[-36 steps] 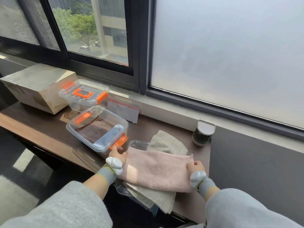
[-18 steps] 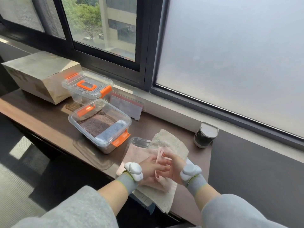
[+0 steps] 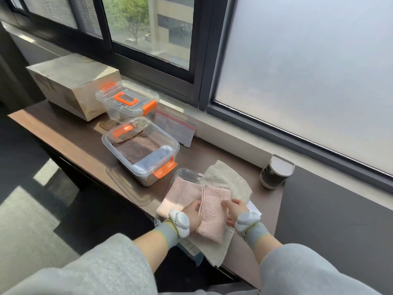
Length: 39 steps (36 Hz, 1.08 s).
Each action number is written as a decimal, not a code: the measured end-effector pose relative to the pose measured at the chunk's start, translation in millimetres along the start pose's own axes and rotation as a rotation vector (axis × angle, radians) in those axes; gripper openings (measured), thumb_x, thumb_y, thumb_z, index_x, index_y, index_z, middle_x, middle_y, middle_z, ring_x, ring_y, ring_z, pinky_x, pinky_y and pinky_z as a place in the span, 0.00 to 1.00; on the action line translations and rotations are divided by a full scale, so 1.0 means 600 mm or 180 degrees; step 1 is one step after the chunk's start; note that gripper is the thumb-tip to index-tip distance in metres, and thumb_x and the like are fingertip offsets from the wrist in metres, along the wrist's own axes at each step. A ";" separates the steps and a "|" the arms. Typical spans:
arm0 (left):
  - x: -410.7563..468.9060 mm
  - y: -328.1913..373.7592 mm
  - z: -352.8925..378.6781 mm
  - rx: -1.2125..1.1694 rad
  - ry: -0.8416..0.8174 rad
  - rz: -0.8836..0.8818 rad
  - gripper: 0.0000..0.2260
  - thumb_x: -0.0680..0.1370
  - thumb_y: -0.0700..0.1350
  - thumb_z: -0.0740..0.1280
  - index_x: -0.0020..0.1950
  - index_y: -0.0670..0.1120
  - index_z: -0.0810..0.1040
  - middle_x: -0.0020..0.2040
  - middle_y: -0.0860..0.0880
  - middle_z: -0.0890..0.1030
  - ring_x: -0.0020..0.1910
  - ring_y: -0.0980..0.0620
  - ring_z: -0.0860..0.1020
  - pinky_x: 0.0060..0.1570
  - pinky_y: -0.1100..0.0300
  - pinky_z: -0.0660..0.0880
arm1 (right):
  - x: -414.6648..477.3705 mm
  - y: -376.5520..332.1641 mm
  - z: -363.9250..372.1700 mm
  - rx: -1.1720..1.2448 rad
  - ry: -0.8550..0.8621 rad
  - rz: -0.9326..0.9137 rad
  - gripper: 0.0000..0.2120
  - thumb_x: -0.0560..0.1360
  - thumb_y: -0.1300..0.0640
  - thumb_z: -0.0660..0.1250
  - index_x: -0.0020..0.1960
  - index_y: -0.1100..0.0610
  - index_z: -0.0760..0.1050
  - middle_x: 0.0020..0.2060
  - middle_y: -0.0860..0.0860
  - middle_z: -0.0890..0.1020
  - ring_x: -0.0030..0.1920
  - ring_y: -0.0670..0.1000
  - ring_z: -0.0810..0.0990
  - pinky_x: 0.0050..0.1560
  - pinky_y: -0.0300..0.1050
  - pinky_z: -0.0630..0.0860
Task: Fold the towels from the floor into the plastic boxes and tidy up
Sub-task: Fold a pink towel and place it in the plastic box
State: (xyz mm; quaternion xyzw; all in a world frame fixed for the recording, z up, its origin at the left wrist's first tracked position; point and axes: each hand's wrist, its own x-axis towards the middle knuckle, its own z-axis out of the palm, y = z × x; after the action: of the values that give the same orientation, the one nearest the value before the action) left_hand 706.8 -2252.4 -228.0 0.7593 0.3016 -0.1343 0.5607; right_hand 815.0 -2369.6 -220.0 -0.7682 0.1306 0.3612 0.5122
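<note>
While the pink towel is getting folded, it's sitting on top of a beige towel at the near end of the dark ledge, right in front of the person. Part of it is already doubled over into a narrow strip, and that strip is running near-to-far, tilting a bit, with one hand on each long side.

The right hand is curling its fingers over the strip's right edge and holding it. The left hand is lying on the flat single layer with its fingertips up against the strip's left edge. Honestly can't tell whether it's pressing down or pinching, since the tips are partly hidden.

What matters for the next move, I reckon: the unfolded part of the pink towel is spreading out to the left, past the left hand, so that side looks like it's waiting to come over the strip. The open box, already holding a brown towel and a blue towel, is sitting further along the ledge, up and to the left. That's putting the left hand nearer to it, with the closed box just behind.
</note>
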 end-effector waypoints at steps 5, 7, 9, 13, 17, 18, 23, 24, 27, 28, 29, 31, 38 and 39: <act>0.005 0.031 -0.031 0.0079 0.0667 -0.0181 0.21 0.77 0.37 0.60 0.69 0.48 0.66 0.63 0.44 0.75 0.59 0.45 0.75 0.53 0.65 0.69 | -0.016 -0.034 0.013 0.0526 -0.0244 -0.0339 0.29 0.74 0.68 0.55 0.68 0.43 0.65 0.37 0.55 0.74 0.30 0.50 0.69 0.24 0.39 0.71; 0.006 0.049 -0.051 0.0503 0.1384 -0.0332 0.14 0.74 0.41 0.62 0.59 0.50 0.72 0.60 0.45 0.73 0.59 0.44 0.72 0.58 0.57 0.69 | -0.029 -0.058 0.018 0.0624 -0.0397 -0.0465 0.27 0.75 0.70 0.52 0.66 0.46 0.69 0.31 0.52 0.69 0.28 0.48 0.65 0.22 0.36 0.68; 0.003 0.064 -0.067 0.0881 0.1876 -0.0107 0.08 0.71 0.47 0.64 0.49 0.53 0.72 0.57 0.48 0.72 0.60 0.45 0.69 0.58 0.55 0.67 | -0.037 -0.078 0.023 0.0663 -0.0465 -0.0496 0.24 0.75 0.70 0.51 0.64 0.54 0.73 0.30 0.52 0.68 0.28 0.48 0.65 0.24 0.38 0.68; -0.015 0.107 -0.085 0.1226 0.1282 0.0782 0.21 0.62 0.66 0.64 0.49 0.58 0.68 0.49 0.58 0.71 0.55 0.53 0.68 0.56 0.58 0.65 | -0.070 -0.124 0.037 0.1034 -0.0621 -0.0567 0.18 0.76 0.70 0.51 0.60 0.61 0.73 0.34 0.58 0.73 0.32 0.55 0.74 0.30 0.44 0.76; -0.028 0.144 -0.105 0.2305 0.1169 0.0801 0.25 0.69 0.59 0.66 0.62 0.50 0.68 0.58 0.49 0.75 0.59 0.47 0.74 0.56 0.53 0.69 | -0.087 -0.170 0.043 0.1434 -0.0837 -0.0827 0.16 0.76 0.73 0.50 0.58 0.63 0.71 0.42 0.65 0.77 0.38 0.61 0.79 0.35 0.48 0.79; -0.028 0.149 -0.112 0.2400 0.1160 0.0769 0.19 0.72 0.53 0.64 0.60 0.47 0.70 0.57 0.47 0.76 0.57 0.44 0.76 0.51 0.54 0.70 | -0.083 -0.176 0.043 0.1457 -0.0875 -0.0884 0.17 0.76 0.74 0.51 0.59 0.65 0.72 0.44 0.66 0.77 0.39 0.62 0.78 0.35 0.47 0.80; -0.032 0.181 -0.163 0.2229 0.1441 0.0959 0.08 0.73 0.41 0.59 0.50 0.46 0.75 0.49 0.44 0.80 0.50 0.42 0.77 0.43 0.56 0.72 | -0.068 -0.205 0.028 -0.1131 0.0049 -0.1927 0.22 0.72 0.67 0.58 0.60 0.51 0.77 0.48 0.53 0.81 0.46 0.52 0.79 0.53 0.45 0.77; -0.032 0.188 -0.171 0.2209 0.1466 0.1050 0.10 0.73 0.40 0.59 0.51 0.47 0.76 0.49 0.45 0.81 0.51 0.42 0.77 0.44 0.56 0.72 | -0.070 -0.207 0.022 -0.1715 0.0284 -0.2088 0.21 0.72 0.64 0.58 0.59 0.46 0.76 0.52 0.52 0.79 0.52 0.53 0.77 0.56 0.45 0.75; -0.033 0.210 -0.196 0.2097 0.1251 0.1265 0.13 0.72 0.39 0.61 0.54 0.49 0.78 0.51 0.48 0.82 0.52 0.46 0.78 0.47 0.60 0.72 | -0.067 -0.219 0.008 -0.2372 0.0559 -0.2128 0.15 0.68 0.55 0.64 0.52 0.40 0.76 0.53 0.49 0.69 0.58 0.53 0.67 0.60 0.48 0.72; -0.032 0.213 -0.204 0.1988 0.1174 0.1285 0.14 0.72 0.39 0.61 0.54 0.49 0.79 0.51 0.48 0.82 0.53 0.47 0.78 0.48 0.61 0.71 | -0.064 -0.223 0.003 -0.2348 0.0489 -0.2112 0.11 0.68 0.53 0.66 0.48 0.40 0.76 0.52 0.47 0.67 0.57 0.52 0.66 0.58 0.46 0.72; -0.035 0.220 -0.211 0.1908 0.1122 0.1317 0.15 0.72 0.38 0.61 0.55 0.49 0.79 0.51 0.48 0.82 0.53 0.48 0.78 0.48 0.63 0.71 | -0.066 -0.228 -0.005 -0.2220 0.0345 -0.2120 0.07 0.67 0.53 0.68 0.44 0.42 0.75 0.49 0.45 0.67 0.55 0.51 0.68 0.54 0.43 0.72; -0.036 0.224 -0.224 0.1901 0.1074 0.1325 0.16 0.72 0.36 0.61 0.55 0.48 0.80 0.52 0.48 0.82 0.53 0.49 0.78 0.48 0.64 0.70 | -0.061 -0.233 -0.015 -0.1764 -0.0085 -0.2201 0.07 0.68 0.55 0.70 0.37 0.47 0.72 0.39 0.45 0.72 0.42 0.49 0.71 0.40 0.40 0.69; -0.036 0.246 -0.239 0.1791 0.1556 0.1621 0.13 0.73 0.34 0.59 0.52 0.47 0.77 0.47 0.46 0.82 0.49 0.46 0.78 0.48 0.57 0.74 | -0.065 -0.235 -0.028 -0.1129 0.0433 -0.2986 0.11 0.67 0.59 0.66 0.32 0.50 0.66 0.26 0.42 0.69 0.28 0.43 0.65 0.28 0.36 0.63; -0.037 0.251 -0.239 0.1741 0.1689 0.1673 0.12 0.74 0.35 0.58 0.51 0.47 0.76 0.46 0.46 0.81 0.47 0.45 0.78 0.47 0.55 0.74 | -0.065 -0.237 -0.028 -0.1042 0.0476 -0.3047 0.11 0.68 0.58 0.66 0.32 0.49 0.66 0.27 0.42 0.71 0.29 0.42 0.66 0.29 0.35 0.64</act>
State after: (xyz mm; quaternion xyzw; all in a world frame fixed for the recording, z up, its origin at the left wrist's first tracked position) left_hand 761.9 -2153.9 -52.1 0.9382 0.1854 0.1367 0.2582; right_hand 875.4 -2328.2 -91.2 -0.8358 -0.2579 0.0459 0.4825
